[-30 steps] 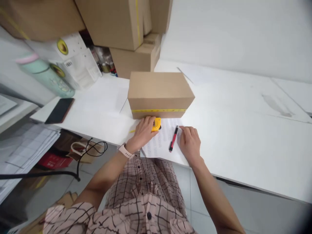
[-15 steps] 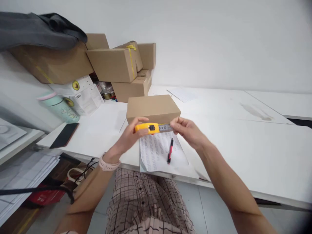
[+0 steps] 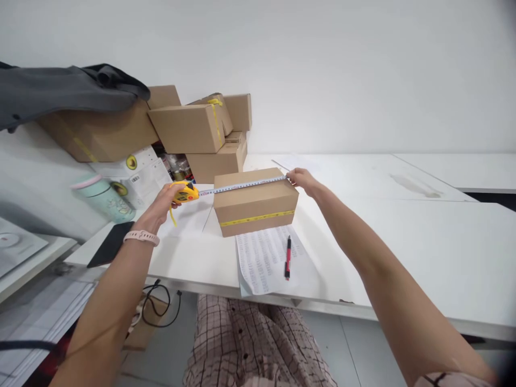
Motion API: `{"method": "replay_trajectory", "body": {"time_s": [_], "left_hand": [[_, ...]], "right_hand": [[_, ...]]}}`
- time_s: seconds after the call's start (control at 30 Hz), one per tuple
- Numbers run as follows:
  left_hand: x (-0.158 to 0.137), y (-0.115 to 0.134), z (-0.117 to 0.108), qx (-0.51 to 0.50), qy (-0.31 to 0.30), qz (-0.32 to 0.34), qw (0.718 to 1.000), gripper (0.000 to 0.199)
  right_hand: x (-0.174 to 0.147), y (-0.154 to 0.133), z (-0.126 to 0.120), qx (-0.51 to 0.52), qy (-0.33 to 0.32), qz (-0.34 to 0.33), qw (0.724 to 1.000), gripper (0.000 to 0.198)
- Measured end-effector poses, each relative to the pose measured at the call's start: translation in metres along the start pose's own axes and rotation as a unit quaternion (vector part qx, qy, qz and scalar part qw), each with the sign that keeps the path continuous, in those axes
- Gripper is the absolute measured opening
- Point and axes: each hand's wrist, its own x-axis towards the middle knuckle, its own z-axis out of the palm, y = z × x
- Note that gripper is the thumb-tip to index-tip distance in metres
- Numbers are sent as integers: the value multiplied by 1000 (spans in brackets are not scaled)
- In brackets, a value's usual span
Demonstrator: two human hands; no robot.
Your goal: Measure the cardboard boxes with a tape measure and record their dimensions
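Note:
My left hand [image 3: 163,201] is closed around a yellow tape measure [image 3: 186,192], held just left of a cardboard box [image 3: 258,200]. The tape's blade [image 3: 245,185] is drawn out and runs across the box's top face, past its left edge. At the box's right edge my right hand [image 3: 301,179] pinches the free end of the blade. A strip of yellow tape crosses the box's front side. In front of the box lie printed sheets [image 3: 260,263], with a red and black pen [image 3: 288,258] on top.
Stacked cardboard boxes [image 3: 189,129] stand at the back left, beside a dark grey cloth item [image 3: 72,88]. A mint green bottle [image 3: 107,199] and a dark phone-like slab [image 3: 113,244] are at the left. The white table [image 3: 382,242] stretches to the right.
The tape blade, short before, is now pulled out long across the box top. My left hand has moved left with the case, and my right hand has gone farther back to the box's right edge.

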Motion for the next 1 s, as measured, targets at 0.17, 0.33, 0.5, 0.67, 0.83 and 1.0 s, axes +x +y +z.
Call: {"method": "replay_trajectory", "body": {"time_s": [0.17, 0.33, 0.5, 0.67, 0.83, 1.0], "left_hand": [[2, 1, 15, 17, -13, 8, 1000, 52], [3, 6, 29, 18, -21, 8, 1000, 51], [0, 3, 30, 22, -25, -4, 999, 55], [-4, 10, 27, 30, -30, 16, 999, 61], [-46, 28, 19, 38, -50, 61, 996, 82], [-159, 14, 61, -148, -319, -94, 931, 64]], "right_hand": [[0, 10, 13, -12, -71, 33, 997, 25], [4, 16, 12, -13, -92, 73, 993, 35], [2, 14, 10, -28, -99, 105, 989, 34], [1, -1, 10, -89, -47, 109, 989, 22], [10, -25, 3, -147, 6, 20, 989, 29], [23, -46, 26, -72, -16, -138, 988, 28]]}}
